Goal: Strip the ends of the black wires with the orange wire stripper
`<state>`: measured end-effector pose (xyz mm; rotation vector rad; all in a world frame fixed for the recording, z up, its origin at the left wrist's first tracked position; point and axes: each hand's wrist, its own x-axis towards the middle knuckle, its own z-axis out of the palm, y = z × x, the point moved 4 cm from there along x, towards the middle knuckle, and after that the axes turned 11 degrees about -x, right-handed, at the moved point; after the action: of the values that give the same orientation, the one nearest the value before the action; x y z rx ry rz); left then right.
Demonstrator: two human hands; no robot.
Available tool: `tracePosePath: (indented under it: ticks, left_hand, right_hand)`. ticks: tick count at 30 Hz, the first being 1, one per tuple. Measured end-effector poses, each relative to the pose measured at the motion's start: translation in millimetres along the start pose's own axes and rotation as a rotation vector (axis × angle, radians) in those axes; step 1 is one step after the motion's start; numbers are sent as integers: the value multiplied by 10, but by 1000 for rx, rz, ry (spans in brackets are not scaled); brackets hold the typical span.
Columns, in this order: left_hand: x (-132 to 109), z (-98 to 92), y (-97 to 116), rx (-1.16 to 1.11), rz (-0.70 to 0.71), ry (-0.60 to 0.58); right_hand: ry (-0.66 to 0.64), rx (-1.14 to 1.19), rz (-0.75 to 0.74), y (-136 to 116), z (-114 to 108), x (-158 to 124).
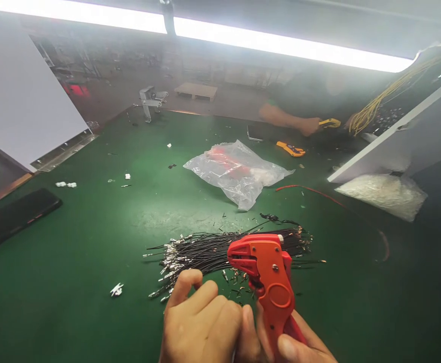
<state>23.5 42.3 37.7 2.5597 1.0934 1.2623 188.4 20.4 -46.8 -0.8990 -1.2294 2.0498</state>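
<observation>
My right hand [299,348] is wrapped round the handles of a red crimping tool [268,275], whose head points up over a bundle of short black wires [205,252] with metal terminals at their left ends. My left hand [201,322] is curled beside the tool's jaw, fingers pinched together; what it pinches is too small to see. Both hands hover at the near edge of the green mat [92,252].
A clear plastic bag with red parts [237,171] lies mid-table, a bag of white pieces [385,194] at right, a black phone [14,217] at left. Across the table another person's hand [311,125] holds a yellow tool beside yellow wires [372,108]. A red wire [311,190] trails right.
</observation>
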Motion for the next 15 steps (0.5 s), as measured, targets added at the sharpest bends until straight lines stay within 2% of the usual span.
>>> tracePosePath:
  ticks: [4, 10, 12, 15]
  left_hand:
    - [23, 25, -1, -61, -55, 52]
    - [33, 50, 6, -129, -133, 185]
    - [42, 16, -5, -191, -197, 213]
    - [29, -76, -51, -321, -366, 297]
  right_hand:
    - [-17, -9, 8, 25, -41, 26]
    - [-85, 42, -22, -106, 2, 33]
    - [-121, 67, -20, -109, 18, 54]
    - [-184, 103, -95, -57, 11, 73]
